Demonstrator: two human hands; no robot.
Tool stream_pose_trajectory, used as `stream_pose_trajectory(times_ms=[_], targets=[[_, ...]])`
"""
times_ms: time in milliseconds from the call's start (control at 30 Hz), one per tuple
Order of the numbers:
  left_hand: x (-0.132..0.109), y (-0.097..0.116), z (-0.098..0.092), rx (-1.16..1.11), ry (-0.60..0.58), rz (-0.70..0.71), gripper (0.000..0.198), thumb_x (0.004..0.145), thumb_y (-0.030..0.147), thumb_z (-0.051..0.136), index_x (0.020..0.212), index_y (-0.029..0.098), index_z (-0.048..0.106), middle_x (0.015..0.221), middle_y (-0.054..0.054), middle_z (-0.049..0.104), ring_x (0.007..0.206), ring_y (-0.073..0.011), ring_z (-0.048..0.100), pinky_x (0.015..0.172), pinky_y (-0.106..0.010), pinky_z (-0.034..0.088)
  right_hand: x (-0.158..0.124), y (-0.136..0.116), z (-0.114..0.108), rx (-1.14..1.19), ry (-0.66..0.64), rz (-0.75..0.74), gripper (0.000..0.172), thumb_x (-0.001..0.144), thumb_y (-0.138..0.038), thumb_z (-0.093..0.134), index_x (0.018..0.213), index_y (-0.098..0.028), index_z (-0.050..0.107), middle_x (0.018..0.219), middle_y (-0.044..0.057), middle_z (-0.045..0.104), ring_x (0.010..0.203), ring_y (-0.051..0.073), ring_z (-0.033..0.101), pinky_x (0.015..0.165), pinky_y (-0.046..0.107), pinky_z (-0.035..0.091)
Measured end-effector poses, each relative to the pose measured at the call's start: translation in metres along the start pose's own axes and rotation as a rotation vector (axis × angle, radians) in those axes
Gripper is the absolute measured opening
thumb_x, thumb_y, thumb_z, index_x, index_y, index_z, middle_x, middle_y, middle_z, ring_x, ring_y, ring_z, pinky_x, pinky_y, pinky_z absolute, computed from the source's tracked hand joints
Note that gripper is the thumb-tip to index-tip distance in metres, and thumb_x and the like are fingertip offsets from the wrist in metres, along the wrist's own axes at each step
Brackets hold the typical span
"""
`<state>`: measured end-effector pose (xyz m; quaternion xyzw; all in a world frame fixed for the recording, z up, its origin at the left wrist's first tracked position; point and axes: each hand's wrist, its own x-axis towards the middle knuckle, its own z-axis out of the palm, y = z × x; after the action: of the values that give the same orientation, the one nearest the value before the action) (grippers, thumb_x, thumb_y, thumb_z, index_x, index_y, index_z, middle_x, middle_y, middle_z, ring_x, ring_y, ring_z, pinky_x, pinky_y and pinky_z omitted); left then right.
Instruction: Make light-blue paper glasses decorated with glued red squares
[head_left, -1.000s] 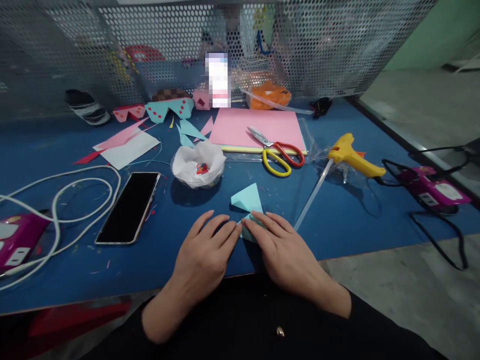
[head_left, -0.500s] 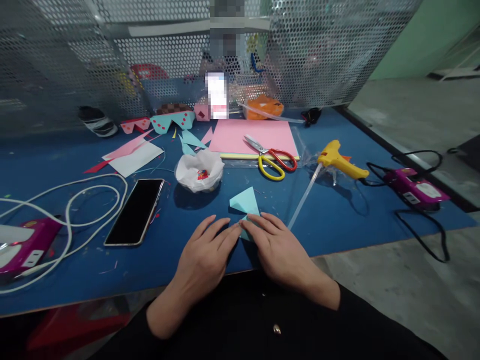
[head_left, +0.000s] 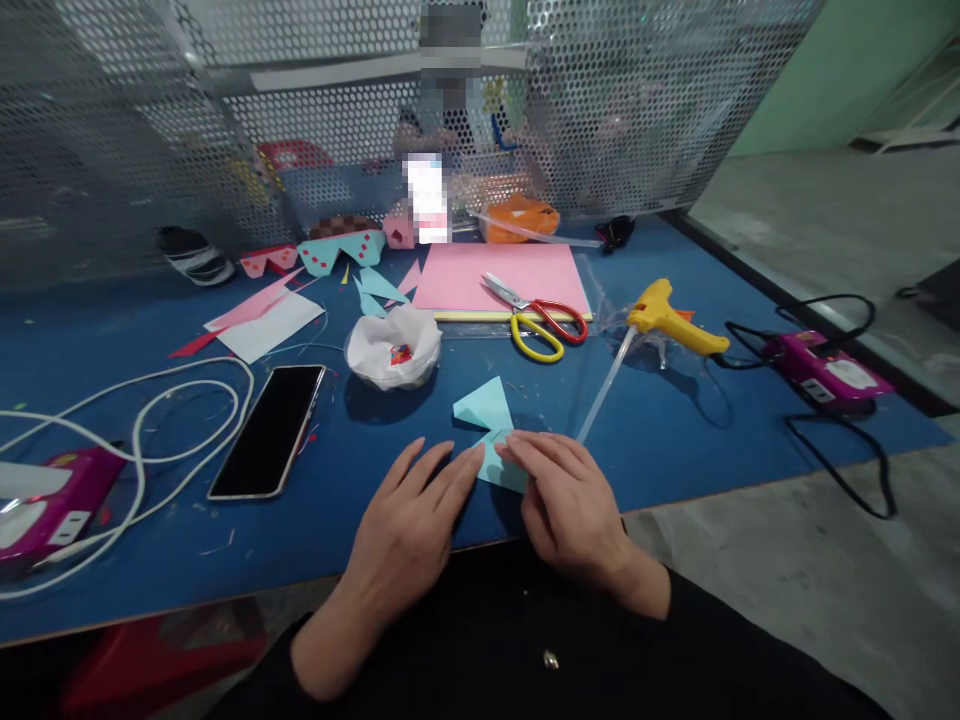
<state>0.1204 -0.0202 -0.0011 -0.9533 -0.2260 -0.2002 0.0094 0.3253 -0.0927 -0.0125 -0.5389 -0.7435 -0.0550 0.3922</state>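
A folded piece of light-blue paper [head_left: 491, 408] lies at the front of the blue table, pinched narrow in the middle like a bow. My left hand [head_left: 411, 515] rests flat beside it with fingers outstretched, the index fingertip touching the paper's lower left edge. Over the lower right part, my right hand [head_left: 574, 500] has its fingers pressed together on the paper, thumb tucked at the edge. That hand hides part of the paper. Just beyond is a bowl lined with white paper [head_left: 394, 345], holding small red pieces.
Scissors [head_left: 532, 315] lie on pink paper sheets [head_left: 457, 275]. A yellow glue gun [head_left: 671, 318] with a glue stick sits right. A phone [head_left: 268, 432], white cable [head_left: 142, 420] and purple power strip [head_left: 56, 505] are left. Decorated paper pieces [head_left: 341, 250] stand by the perforated panel [head_left: 330, 110].
My right hand has shifted and turned slightly, its fingers now closer together and more of the paper's lower part showing. My left hand stays nearly in place. The view has moved slightly.
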Motion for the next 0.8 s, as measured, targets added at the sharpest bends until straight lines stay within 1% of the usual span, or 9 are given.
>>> stream_pose_trajectory(times_ms=[100,233,300,367,500,633,800], targets=[[0.000,-0.001,-0.001,0.000,0.011,-0.027,0.060,0.089,0.000,0.042,0.149,0.006,0.040,0.133,-0.013,0.067,0.120,-0.0247,0.059,0.114,-0.047,0.036,0.000,0.000,0.001,-0.017,-0.070,-0.011,0.059,0.084,-0.004,0.044,0.143,-0.010,0.046,0.125,0.014,0.071,0.123,0.027,0.062,0.100,0.049,0.053],[0.001,-0.003,-0.001,-0.020,0.009,-0.056,0.061,0.089,0.001,0.043,0.150,0.003,0.036,0.127,-0.015,0.068,0.120,-0.0228,0.058,0.114,-0.044,0.035,0.003,-0.002,0.001,-0.063,-0.281,-0.130,0.057,0.083,-0.001,0.042,0.139,-0.005,0.049,0.131,0.015,0.068,0.137,0.026,0.049,0.110,0.046,0.046],[0.000,-0.002,-0.001,-0.030,-0.004,-0.068,0.061,0.089,0.001,0.043,0.150,0.001,0.035,0.125,-0.015,0.069,0.120,-0.0230,0.057,0.115,-0.043,0.034,0.006,-0.003,0.000,-0.073,-0.349,-0.164,0.057,0.083,-0.002,0.043,0.140,-0.003,0.048,0.133,0.016,0.066,0.140,0.027,0.046,0.112,0.045,0.044],[0.000,-0.002,-0.001,-0.039,-0.008,-0.073,0.063,0.088,0.001,0.043,0.150,0.001,0.034,0.124,-0.014,0.069,0.121,-0.0229,0.057,0.116,-0.043,0.032,0.007,-0.004,-0.001,-0.079,-0.371,-0.165,0.056,0.084,-0.004,0.044,0.139,-0.002,0.048,0.134,0.017,0.066,0.139,0.028,0.047,0.113,0.046,0.043],[0.000,0.000,-0.001,-0.059,0.003,-0.083,0.066,0.088,0.000,0.043,0.152,0.002,0.031,0.123,-0.012,0.070,0.120,-0.0226,0.057,0.117,-0.043,0.031,0.006,-0.004,0.001,-0.099,-0.376,-0.161,0.051,0.084,-0.004,0.044,0.135,-0.002,0.051,0.129,0.016,0.069,0.136,0.028,0.050,0.112,0.047,0.043],[-0.001,0.000,-0.001,-0.060,0.019,-0.087,0.063,0.088,0.000,0.044,0.150,0.001,0.035,0.123,-0.012,0.070,0.120,-0.0223,0.057,0.117,-0.043,0.030,0.004,-0.006,0.004,-0.158,-0.380,-0.196,0.048,0.087,-0.007,0.045,0.133,-0.002,0.053,0.130,0.018,0.068,0.133,0.028,0.052,0.113,0.046,0.042],[-0.003,0.000,-0.001,-0.067,0.015,-0.097,0.062,0.087,0.000,0.045,0.148,0.001,0.037,0.124,-0.012,0.070,0.121,-0.0225,0.056,0.118,-0.044,0.029,0.011,-0.017,0.003,-0.223,-0.387,-0.248,0.047,0.086,-0.010,0.044,0.130,0.005,0.055,0.128,0.022,0.067,0.130,0.033,0.053,0.115,0.047,0.039]])
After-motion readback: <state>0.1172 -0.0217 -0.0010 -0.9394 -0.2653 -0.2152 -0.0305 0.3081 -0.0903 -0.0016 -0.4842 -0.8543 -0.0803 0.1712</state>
